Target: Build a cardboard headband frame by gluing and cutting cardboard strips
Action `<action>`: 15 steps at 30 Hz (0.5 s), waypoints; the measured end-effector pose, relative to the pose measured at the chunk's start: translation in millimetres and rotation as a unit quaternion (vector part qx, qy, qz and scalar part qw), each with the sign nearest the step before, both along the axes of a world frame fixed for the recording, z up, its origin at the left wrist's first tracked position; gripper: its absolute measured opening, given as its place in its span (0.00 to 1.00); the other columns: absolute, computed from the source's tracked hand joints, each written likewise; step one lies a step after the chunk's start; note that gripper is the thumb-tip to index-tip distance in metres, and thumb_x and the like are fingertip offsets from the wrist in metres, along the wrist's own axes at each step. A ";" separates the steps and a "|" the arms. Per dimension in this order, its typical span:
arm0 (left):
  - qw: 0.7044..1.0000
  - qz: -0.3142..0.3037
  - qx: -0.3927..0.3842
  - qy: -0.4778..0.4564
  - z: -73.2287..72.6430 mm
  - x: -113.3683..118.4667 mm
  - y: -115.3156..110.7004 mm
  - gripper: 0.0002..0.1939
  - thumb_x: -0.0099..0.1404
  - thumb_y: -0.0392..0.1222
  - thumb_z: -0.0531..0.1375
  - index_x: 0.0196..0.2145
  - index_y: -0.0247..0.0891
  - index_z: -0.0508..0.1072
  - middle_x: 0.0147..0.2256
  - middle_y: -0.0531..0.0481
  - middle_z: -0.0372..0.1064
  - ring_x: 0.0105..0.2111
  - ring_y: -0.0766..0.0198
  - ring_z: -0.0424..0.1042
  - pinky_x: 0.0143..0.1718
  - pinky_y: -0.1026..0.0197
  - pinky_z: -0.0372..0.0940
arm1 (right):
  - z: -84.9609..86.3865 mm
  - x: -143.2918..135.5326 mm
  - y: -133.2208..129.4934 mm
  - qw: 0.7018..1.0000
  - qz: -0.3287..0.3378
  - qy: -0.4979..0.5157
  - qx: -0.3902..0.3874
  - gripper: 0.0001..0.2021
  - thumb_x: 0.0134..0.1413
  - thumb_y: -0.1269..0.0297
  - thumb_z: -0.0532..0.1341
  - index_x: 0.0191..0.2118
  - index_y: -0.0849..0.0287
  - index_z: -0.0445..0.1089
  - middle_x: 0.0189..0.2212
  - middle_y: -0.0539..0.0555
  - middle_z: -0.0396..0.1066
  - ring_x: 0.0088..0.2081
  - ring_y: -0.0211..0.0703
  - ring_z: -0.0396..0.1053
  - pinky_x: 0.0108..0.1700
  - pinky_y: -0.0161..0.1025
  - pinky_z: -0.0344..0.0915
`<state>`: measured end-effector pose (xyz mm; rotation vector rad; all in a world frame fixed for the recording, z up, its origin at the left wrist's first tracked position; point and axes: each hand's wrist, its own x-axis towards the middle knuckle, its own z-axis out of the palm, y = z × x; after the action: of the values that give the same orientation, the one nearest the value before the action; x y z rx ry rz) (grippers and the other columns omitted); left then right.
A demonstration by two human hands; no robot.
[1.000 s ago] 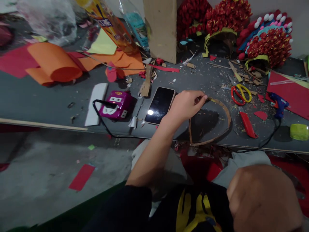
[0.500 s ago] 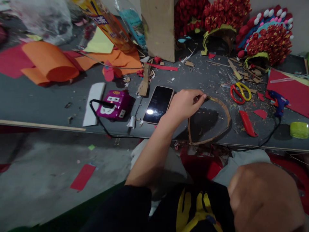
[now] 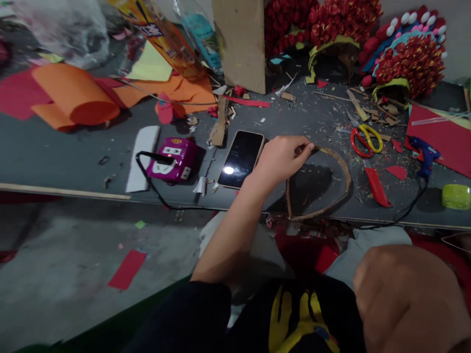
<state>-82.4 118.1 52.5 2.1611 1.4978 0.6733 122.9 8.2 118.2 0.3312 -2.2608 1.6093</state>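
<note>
A thin brown cardboard strip (image 3: pixel 346 171) forms a rounded loop with a pointed corner near the table's front edge. My left hand (image 3: pixel 289 154) pinches its upper part between thumb and fingers. Beside that wrist lies a dark phone (image 3: pixel 242 158). Close to the camera at the lower right, my right hand (image 3: pixel 405 294) is blurred and raised over my lap; its fingers look curled, and what it holds, if anything, is hidden. To the right of the loop are scissors with red and yellow handles (image 3: pixel 368 139) and a red-handled cutter (image 3: pixel 378 187).
A blue glue gun (image 3: pixel 425 154) and green tape roll (image 3: pixel 455 196) sit at the right. Left are a purple socket block (image 3: pixel 174 159) and orange paper (image 3: pixel 75 93). Behind stand bottles, a cardboard piece (image 3: pixel 241 46) and red flowered crafts (image 3: pixel 410 61). Scraps litter the grey table (image 3: pixel 37 152).
My right hand has shifted slightly to the right. The left hand keeps its pinch on the cardboard strip, which has not visibly moved.
</note>
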 end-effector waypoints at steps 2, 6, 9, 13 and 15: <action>1.000 0.001 -0.003 -0.001 0.4 0.3 -0.2 0.19 0.69 0.50 0.51 0.39 0.37 0.79 0.32 0.46 0.78 0.32 0.60 0.73 0.31 0.62 0.57 | 1.3 -0.4 -2.4 1.000 -0.026 0.004 -0.013 0.16 0.65 0.59 0.40 0.24 0.50 0.50 0.25 0.48 0.73 0.25 0.36 0.69 0.34 0.37 0.64; 1.000 0.000 0.003 0.001 0.2 0.9 -0.3 0.20 0.69 0.51 0.51 0.37 0.37 0.79 0.31 0.46 0.77 0.31 0.61 0.72 0.30 0.62 0.57 | 5.1 -1.6 -1.6 1.000 0.005 -0.021 -0.001 0.19 0.67 0.59 0.38 0.23 0.50 0.48 0.26 0.49 0.73 0.24 0.35 0.66 0.33 0.36 0.63; 1.000 0.001 0.006 0.005 -0.4 1.2 -0.2 0.19 0.69 0.51 0.51 0.37 0.38 0.78 0.31 0.47 0.77 0.30 0.61 0.71 0.30 0.62 0.56 | 6.4 -2.2 2.0 0.998 0.041 -0.037 0.009 0.19 0.66 0.59 0.40 0.22 0.50 0.48 0.27 0.49 0.72 0.24 0.34 0.67 0.32 0.36 0.62; 1.000 0.002 -0.003 0.006 -1.4 1.2 0.4 0.18 0.69 0.49 0.52 0.37 0.38 0.78 0.32 0.46 0.77 0.30 0.61 0.71 0.30 0.62 0.56 | 3.4 -3.4 2.9 0.999 0.040 -0.015 0.012 0.20 0.66 0.58 0.40 0.20 0.50 0.45 0.23 0.48 0.70 0.22 0.35 0.63 0.31 0.37 0.62; 1.000 0.001 -0.001 0.012 -2.1 1.2 0.9 0.18 0.69 0.50 0.51 0.37 0.38 0.78 0.32 0.47 0.77 0.30 0.61 0.71 0.30 0.62 0.55 | 0.4 -4.4 0.9 0.999 0.051 -0.004 0.006 0.23 0.68 0.53 0.38 0.19 0.50 0.44 0.21 0.48 0.67 0.20 0.35 0.60 0.29 0.37 0.63</action>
<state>-81.2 119.0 50.4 2.1730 1.5129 0.6488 118.5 9.1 118.6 0.4496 -2.2938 1.6505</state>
